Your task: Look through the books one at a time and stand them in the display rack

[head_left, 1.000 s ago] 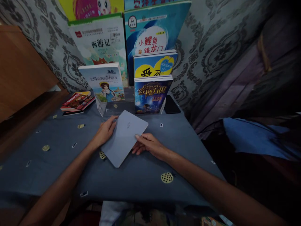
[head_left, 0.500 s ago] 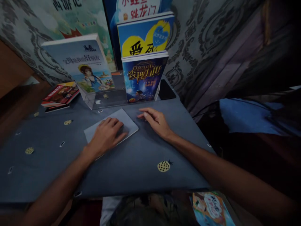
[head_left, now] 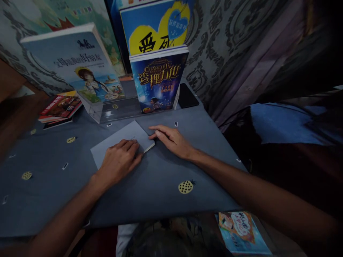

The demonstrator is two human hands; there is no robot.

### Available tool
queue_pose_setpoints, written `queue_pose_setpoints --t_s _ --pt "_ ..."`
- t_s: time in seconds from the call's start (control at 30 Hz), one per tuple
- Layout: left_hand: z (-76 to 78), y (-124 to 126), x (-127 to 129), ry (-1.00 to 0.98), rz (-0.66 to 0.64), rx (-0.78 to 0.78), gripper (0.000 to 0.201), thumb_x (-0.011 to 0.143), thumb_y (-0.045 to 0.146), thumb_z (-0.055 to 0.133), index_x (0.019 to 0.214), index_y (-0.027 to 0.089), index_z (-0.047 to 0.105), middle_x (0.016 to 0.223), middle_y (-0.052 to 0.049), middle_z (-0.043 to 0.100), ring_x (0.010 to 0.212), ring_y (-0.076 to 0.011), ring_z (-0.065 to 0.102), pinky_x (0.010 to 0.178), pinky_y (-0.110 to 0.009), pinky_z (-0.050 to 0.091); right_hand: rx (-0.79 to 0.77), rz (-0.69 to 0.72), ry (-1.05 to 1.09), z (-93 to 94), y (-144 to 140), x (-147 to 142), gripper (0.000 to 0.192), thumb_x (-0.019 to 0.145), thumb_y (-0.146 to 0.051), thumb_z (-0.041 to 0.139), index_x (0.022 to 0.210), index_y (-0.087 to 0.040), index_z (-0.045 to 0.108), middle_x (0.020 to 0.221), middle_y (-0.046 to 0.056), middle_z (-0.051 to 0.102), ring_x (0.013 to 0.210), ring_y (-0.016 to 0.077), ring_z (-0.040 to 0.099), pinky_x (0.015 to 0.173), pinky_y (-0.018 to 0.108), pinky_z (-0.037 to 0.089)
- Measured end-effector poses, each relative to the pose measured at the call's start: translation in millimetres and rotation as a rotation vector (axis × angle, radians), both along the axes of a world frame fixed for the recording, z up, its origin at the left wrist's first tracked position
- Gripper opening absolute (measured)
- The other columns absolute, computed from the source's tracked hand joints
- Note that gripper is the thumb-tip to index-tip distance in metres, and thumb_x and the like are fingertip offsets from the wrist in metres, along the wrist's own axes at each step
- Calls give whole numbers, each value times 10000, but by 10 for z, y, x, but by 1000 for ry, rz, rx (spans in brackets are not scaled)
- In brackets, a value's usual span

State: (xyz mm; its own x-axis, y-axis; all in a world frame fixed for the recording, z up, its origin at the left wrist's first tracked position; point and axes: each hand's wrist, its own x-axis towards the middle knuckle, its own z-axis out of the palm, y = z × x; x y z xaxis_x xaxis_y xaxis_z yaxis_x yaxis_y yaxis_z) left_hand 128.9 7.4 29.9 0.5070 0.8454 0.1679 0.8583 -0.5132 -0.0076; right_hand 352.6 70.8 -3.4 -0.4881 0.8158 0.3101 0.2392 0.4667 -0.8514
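Note:
A thin grey book lies flat on the blue-grey tablecloth. My left hand rests palm down on its near half, fingers spread. My right hand lies on the cloth just right of the book, its fingertips touching the book's right corner. Neither hand grips anything.
A clear stand behind the book holds upright books: a pale blue one, a dark blue one, a yellow-blue one. A red stack lies at the left, a black phone at the right. The table edge runs near me.
The grey book went from held tilted between both hands to lying flat. My left hand moved onto it; my right hand let go and rests beside it. The view dropped closer.

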Motion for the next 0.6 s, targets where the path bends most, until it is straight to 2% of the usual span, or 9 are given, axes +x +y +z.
queue_pose_setpoints --t_s 0.27,0.4,0.6 --pt "44 9 -28 -109 36 -64 284 998 359 484 1078 222 719 1104 -75 767 1008 -266 692 746 -346 547 -34 9 7 -6 -21 -4 339 993 -315 486 1268 -169 620 1048 83 789 948 209 730 824 349 544" --pt "59 15 -35 -173 43 -86 300 1001 358 468 1062 233 734 1077 -69 771 993 -260 690 753 -348 545 -53 6 17 4 -30 -6 326 978 -308 507 1253 -184 630 1062 76 789 993 212 730 847 351 548" --pt "39 11 -34 -150 25 -48 310 1000 346 464 1053 227 745 1090 -71 771 979 -250 695 779 -350 555 -43 2 -11 18 -33 -9 319 968 -282 506 1236 -192 654 1061 70 791 996 220 732 863 362 557"
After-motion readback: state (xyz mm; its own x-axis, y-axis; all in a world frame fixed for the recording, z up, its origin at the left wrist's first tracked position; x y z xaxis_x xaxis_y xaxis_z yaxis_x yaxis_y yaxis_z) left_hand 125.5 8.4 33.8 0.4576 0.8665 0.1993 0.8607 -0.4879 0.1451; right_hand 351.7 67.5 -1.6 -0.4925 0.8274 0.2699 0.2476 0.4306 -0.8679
